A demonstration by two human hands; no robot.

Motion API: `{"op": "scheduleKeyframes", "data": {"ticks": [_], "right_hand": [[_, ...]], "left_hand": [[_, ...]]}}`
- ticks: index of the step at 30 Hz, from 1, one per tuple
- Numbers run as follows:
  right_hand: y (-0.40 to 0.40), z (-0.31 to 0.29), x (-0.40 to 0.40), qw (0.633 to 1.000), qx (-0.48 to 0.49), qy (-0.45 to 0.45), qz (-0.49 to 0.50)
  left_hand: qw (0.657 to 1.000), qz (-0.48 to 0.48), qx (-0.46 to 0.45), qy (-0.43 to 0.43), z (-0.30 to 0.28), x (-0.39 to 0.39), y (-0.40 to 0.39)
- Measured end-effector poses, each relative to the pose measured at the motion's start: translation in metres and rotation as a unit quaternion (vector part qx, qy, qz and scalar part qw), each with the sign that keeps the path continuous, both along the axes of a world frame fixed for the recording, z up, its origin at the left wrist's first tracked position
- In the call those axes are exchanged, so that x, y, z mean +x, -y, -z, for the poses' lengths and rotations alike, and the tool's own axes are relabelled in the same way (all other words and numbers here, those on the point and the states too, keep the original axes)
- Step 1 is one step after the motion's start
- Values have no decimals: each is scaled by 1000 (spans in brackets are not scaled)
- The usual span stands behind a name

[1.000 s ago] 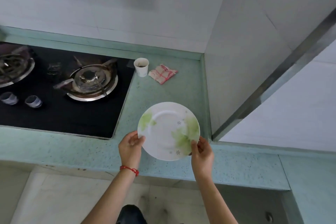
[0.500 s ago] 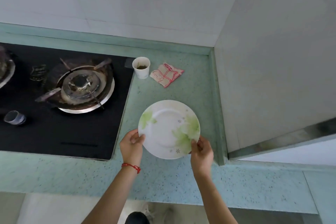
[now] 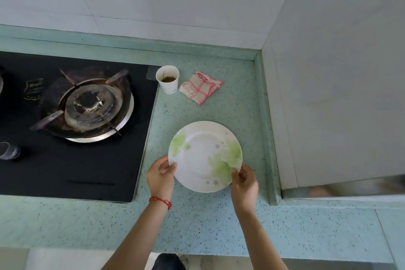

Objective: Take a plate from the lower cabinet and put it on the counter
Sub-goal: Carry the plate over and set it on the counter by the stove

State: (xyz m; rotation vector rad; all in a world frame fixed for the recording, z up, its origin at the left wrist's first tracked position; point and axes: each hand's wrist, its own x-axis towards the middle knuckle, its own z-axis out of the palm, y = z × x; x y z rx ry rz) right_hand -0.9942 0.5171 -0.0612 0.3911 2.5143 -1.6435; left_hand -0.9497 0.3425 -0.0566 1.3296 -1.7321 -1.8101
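A white plate (image 3: pixel 202 153) with pale green leaf prints is held flat over the speckled green counter (image 3: pixel 219 221), just right of the stove. My left hand (image 3: pixel 160 178) grips its near left rim, thumb on top. My right hand (image 3: pixel 244 184) grips the near right rim the same way. Whether the plate touches the counter I cannot tell. The lower cabinet is out of view.
A black gas stove (image 3: pixel 72 127) with a burner (image 3: pixel 92 107) fills the left. A white paper cup (image 3: pixel 167 82) and a folded red-checked cloth (image 3: pixel 200 87) lie behind the plate. A white wall panel (image 3: pixel 339 94) rises at the right.
The plate and both hands have moved forward, further in over the counter, while my view has tilted down and closer. The grip on the rim is unchanged.
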Motion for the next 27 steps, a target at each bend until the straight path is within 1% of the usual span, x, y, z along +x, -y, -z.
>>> {"op": "scheduleKeyframes", "data": {"ticks": [4,11,20,27], "right_hand": [[1,2,-1,1000,0,3,3],[0,7,-2,1000,8,18,1],[0,4,-8,996,74,26,-36],[-1,0,-18,995,92,23,-27]], "left_hand": [[1000,2,0,10,4,0,1],[999,12,-31,27,8,0,0],[994,32,-82,65,7,-2,-1],[992,45,-95,76,4,-10,0]]}}
